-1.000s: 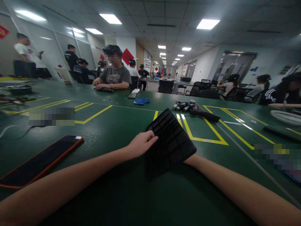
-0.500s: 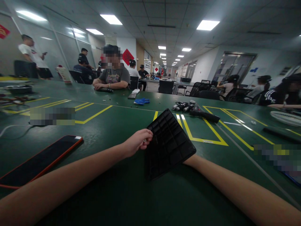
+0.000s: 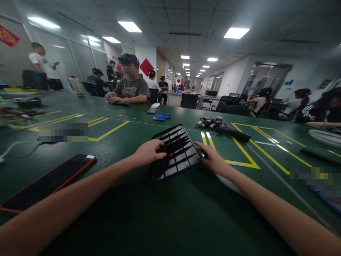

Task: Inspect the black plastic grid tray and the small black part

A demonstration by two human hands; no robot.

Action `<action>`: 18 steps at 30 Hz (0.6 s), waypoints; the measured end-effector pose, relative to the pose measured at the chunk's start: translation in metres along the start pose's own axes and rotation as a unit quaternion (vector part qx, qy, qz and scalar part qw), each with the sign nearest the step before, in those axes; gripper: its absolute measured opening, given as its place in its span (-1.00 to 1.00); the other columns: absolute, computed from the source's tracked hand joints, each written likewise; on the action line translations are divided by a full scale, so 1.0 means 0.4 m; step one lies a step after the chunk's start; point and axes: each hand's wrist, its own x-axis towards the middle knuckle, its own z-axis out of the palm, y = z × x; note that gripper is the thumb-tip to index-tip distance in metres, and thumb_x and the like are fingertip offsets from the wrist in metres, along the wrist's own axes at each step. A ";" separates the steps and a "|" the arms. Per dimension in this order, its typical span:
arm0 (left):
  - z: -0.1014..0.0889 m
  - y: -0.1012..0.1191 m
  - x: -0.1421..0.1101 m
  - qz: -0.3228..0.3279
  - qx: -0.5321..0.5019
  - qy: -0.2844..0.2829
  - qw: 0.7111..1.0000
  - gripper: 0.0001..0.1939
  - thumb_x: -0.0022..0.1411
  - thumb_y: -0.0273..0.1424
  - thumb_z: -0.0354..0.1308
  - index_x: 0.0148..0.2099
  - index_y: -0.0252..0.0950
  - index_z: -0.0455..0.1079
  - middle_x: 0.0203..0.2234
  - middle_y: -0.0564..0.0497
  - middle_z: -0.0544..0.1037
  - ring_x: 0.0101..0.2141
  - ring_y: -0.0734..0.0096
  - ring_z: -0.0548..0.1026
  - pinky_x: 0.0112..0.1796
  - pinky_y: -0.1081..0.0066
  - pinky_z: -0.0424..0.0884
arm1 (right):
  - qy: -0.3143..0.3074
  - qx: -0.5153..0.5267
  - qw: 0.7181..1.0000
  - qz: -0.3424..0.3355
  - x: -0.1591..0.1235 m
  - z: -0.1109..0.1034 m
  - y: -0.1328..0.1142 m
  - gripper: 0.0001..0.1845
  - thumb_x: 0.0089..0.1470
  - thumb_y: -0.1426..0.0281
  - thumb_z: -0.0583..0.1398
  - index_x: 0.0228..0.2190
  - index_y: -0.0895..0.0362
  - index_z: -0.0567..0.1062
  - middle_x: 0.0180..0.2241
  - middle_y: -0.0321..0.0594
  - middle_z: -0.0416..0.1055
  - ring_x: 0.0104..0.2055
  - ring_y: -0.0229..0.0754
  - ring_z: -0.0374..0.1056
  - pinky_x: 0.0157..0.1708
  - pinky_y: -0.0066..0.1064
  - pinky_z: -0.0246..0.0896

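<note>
A black plastic grid tray [image 3: 176, 151] with several rectangular cells lies low over the green table [image 3: 138, 199], in front of me. My left hand [image 3: 147, 152] grips its left edge, fingers curled over the rim. On the tray's right edge rests my right hand [image 3: 212, 159], its fingers closed around that corner. Both forearms stretch from the bottom of the view toward the tray.
A red-edged phone [image 3: 48, 181] lies face up at the left. Blue gloves [image 3: 162, 116], a black power tool [image 3: 233, 133] and small metal parts [image 3: 207, 122] lie beyond the tray. Yellow lines mark the table. A person [image 3: 129, 87] sits opposite; others sit at right.
The tray was tilted up on my right hand, which was hidden behind it; now it is lowered flatter and turned, with my right hand on its right edge and my left on its left edge.
</note>
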 end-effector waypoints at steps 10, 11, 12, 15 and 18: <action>-0.082 -0.235 0.029 -0.081 0.088 -0.114 0.986 -0.47 -0.02 -0.05 0.06 -0.10 -0.32 0.39 -0.28 -0.09 0.49 -0.27 0.21 0.45 -0.36 0.43 0.26 | -0.026 -0.135 0.979 0.152 -0.001 -0.043 0.163 -0.36 0.03 0.26 0.10 0.12 0.24 0.16 0.06 0.00 0.26 0.10 0.09 0.10 0.08 -0.11 0.06; -0.084 -0.238 0.027 -0.076 0.086 -0.118 0.986 -0.45 -0.03 -0.05 0.07 -0.09 -0.33 0.38 -0.28 -0.09 0.49 -0.27 0.22 0.45 -0.35 0.43 0.27 | -0.029 -0.152 0.977 0.148 -0.002 -0.040 0.161 -0.36 0.03 0.24 0.09 0.12 0.23 0.16 0.07 0.00 0.26 0.10 0.11 0.10 0.08 -0.06 0.05; -0.087 -0.238 0.027 -0.071 0.082 -0.119 0.987 -0.44 -0.04 -0.05 0.08 -0.08 -0.34 0.38 -0.29 -0.09 0.49 -0.29 0.22 0.45 -0.36 0.43 0.27 | -0.028 -0.171 0.974 0.148 -0.002 -0.040 0.157 -0.36 0.04 0.22 0.08 0.12 0.21 0.16 0.08 0.00 0.25 0.10 0.13 0.10 0.07 0.02 0.02; -0.108 -0.219 0.033 -0.076 0.073 -0.080 0.991 -0.41 -0.01 -0.04 0.06 -0.05 -0.36 0.38 -0.37 -0.08 0.49 -0.34 0.22 0.44 -0.36 0.42 0.28 | 0.014 -0.231 0.961 0.150 0.000 -0.044 0.129 -0.35 0.05 0.13 0.03 0.12 0.17 0.16 0.10 0.04 0.21 0.16 0.22 0.02 0.04 0.31 -0.15; -0.133 -0.157 0.041 -0.089 0.050 0.046 0.994 -0.52 0.16 -0.19 -0.08 0.01 -0.37 0.35 -0.37 -0.09 0.51 -0.26 0.19 0.43 -0.24 0.35 0.30 | 0.085 -0.238 0.959 0.131 0.003 -0.040 0.072 -0.39 0.09 0.15 -0.01 0.10 0.21 0.17 0.11 0.07 0.18 0.18 0.20 -0.02 0.08 0.33 -0.23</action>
